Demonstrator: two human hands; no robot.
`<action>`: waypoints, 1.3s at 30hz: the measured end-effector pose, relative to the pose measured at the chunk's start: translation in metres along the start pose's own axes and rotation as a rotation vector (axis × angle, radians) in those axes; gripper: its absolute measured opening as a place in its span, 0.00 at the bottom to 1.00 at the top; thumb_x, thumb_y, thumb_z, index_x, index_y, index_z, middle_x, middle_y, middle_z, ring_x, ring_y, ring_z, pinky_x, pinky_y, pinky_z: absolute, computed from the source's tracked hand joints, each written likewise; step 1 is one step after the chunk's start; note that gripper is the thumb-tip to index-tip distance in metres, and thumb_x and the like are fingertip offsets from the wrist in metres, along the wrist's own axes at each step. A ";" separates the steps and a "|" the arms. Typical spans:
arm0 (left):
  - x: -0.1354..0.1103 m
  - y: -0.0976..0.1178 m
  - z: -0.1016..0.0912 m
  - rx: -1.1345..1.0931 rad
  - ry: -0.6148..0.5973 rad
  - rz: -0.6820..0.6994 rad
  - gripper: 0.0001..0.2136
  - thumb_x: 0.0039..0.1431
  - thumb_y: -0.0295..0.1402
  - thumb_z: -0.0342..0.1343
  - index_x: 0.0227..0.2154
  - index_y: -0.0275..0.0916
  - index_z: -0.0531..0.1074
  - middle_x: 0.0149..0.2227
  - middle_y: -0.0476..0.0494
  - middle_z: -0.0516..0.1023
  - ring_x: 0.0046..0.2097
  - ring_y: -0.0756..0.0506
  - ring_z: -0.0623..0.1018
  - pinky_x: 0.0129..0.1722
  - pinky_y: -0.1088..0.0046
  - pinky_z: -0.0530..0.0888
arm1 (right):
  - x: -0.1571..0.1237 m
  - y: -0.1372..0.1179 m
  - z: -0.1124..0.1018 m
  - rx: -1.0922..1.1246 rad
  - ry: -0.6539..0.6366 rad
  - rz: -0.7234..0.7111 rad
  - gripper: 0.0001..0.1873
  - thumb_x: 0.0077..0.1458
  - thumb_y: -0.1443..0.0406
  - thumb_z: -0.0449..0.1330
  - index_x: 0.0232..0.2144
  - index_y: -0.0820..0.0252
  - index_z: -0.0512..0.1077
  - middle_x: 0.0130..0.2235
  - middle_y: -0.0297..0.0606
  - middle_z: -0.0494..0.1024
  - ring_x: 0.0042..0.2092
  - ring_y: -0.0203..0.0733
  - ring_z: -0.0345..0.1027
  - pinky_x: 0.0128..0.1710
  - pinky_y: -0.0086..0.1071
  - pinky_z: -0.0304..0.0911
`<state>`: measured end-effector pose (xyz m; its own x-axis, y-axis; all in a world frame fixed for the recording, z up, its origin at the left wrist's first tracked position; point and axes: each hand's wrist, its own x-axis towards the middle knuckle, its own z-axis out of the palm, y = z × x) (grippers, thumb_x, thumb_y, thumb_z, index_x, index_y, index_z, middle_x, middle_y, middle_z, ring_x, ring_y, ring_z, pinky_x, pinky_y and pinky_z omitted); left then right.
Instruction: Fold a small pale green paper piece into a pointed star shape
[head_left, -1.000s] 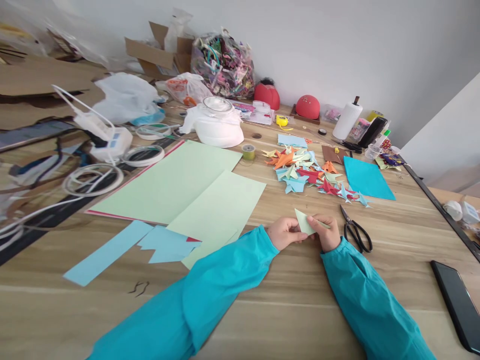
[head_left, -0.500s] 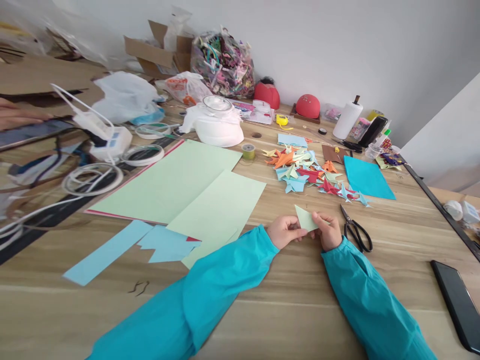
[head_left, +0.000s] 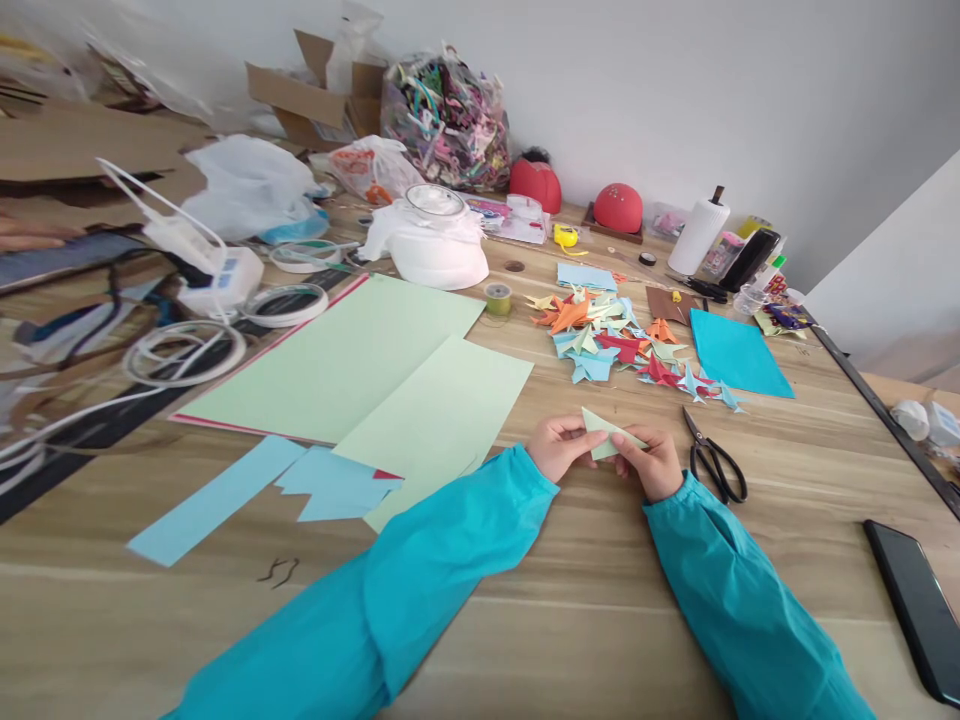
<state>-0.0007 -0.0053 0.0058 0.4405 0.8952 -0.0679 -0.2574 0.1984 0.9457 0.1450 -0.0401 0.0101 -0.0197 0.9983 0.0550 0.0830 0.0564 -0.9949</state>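
Note:
A small folded piece of pale green paper [head_left: 598,424] is held up between my two hands, just above the table. My left hand [head_left: 559,447] pinches its left side, thumb on top. From the right, my right hand [head_left: 651,462] grips the paper with the thumb pressed on its face; the fingers behind are partly hidden. Black-handled scissors [head_left: 715,457] lie beside my right hand, points away from me. Beyond my hands is a pile of folded paper cranes [head_left: 600,335] in orange, red, blue and green. Larger pale green sheets [head_left: 442,410] lie left of my hands.
Blue paper strips [head_left: 217,500] lie at the left front. Behind them are white cables [head_left: 184,355] and a power strip [head_left: 225,285]. A thread spool [head_left: 497,298] and a turquoise sheet [head_left: 739,352] are farther back. A phone [head_left: 915,605] lies at right. Another person's hand [head_left: 30,235] shows far left.
My left thumb has moved onto the face of the folded paper, close to my right thumb. The paper has tilted and shifted slightly left, showing a narrower shape.

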 end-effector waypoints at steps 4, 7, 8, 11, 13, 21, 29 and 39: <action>0.000 -0.001 0.000 -0.047 0.019 -0.036 0.15 0.37 0.38 0.63 0.26 0.32 0.74 0.25 0.45 0.76 0.28 0.47 0.75 0.23 0.73 0.71 | 0.000 0.002 0.000 -0.008 0.003 0.010 0.16 0.45 0.56 0.59 0.20 0.64 0.73 0.13 0.32 0.67 0.15 0.30 0.57 0.14 0.25 0.54; -0.001 0.000 0.000 -0.064 0.021 -0.063 0.15 0.37 0.38 0.62 0.27 0.32 0.74 0.24 0.45 0.76 0.28 0.46 0.75 0.24 0.73 0.71 | 0.000 0.002 0.000 -0.012 0.002 0.014 0.16 0.45 0.55 0.59 0.20 0.64 0.73 0.13 0.32 0.67 0.15 0.31 0.57 0.14 0.26 0.54; -0.001 0.000 0.000 -0.068 0.020 -0.069 0.15 0.38 0.38 0.62 0.27 0.32 0.74 0.24 0.45 0.76 0.27 0.46 0.75 0.24 0.72 0.71 | 0.000 0.002 0.000 -0.010 0.000 0.016 0.16 0.45 0.55 0.59 0.20 0.64 0.73 0.14 0.32 0.67 0.15 0.31 0.57 0.14 0.26 0.54; -0.001 0.000 -0.001 -0.079 0.013 -0.073 0.15 0.38 0.38 0.62 0.27 0.31 0.74 0.24 0.46 0.76 0.27 0.47 0.75 0.23 0.73 0.71 | 0.000 0.001 0.000 -0.005 -0.006 0.023 0.16 0.45 0.55 0.59 0.19 0.63 0.73 0.14 0.32 0.67 0.15 0.31 0.57 0.14 0.25 0.54; -0.001 0.000 -0.001 -0.085 0.008 -0.072 0.15 0.38 0.38 0.62 0.27 0.31 0.74 0.23 0.46 0.76 0.27 0.47 0.75 0.23 0.74 0.71 | 0.000 0.001 0.001 0.000 -0.012 0.027 0.16 0.45 0.55 0.59 0.19 0.63 0.73 0.14 0.32 0.68 0.15 0.31 0.57 0.14 0.25 0.54; 0.001 -0.003 -0.002 -0.053 0.041 -0.059 0.15 0.38 0.39 0.62 0.26 0.30 0.74 0.23 0.45 0.75 0.27 0.47 0.74 0.23 0.73 0.71 | 0.000 0.003 0.000 -0.003 -0.019 0.030 0.17 0.45 0.54 0.59 0.19 0.63 0.73 0.13 0.32 0.68 0.15 0.30 0.57 0.15 0.26 0.54; 0.000 -0.003 0.002 0.080 0.062 0.028 0.15 0.37 0.40 0.62 0.25 0.31 0.74 0.23 0.46 0.73 0.24 0.50 0.72 0.20 0.75 0.72 | 0.001 0.006 -0.001 0.015 0.030 0.043 0.16 0.45 0.55 0.59 0.23 0.64 0.73 0.14 0.32 0.69 0.14 0.31 0.58 0.14 0.25 0.55; 0.001 -0.003 0.000 0.057 0.054 -0.022 0.16 0.37 0.40 0.62 0.25 0.31 0.74 0.22 0.46 0.73 0.24 0.50 0.72 0.19 0.75 0.72 | 0.001 0.006 0.001 -0.004 0.016 0.027 0.16 0.45 0.55 0.59 0.24 0.64 0.73 0.14 0.32 0.69 0.15 0.30 0.59 0.13 0.24 0.56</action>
<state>0.0008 -0.0054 0.0028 0.3984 0.9113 -0.1044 -0.1983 0.1967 0.9602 0.1449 -0.0385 0.0042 -0.0017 0.9996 0.0298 0.0873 0.0298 -0.9957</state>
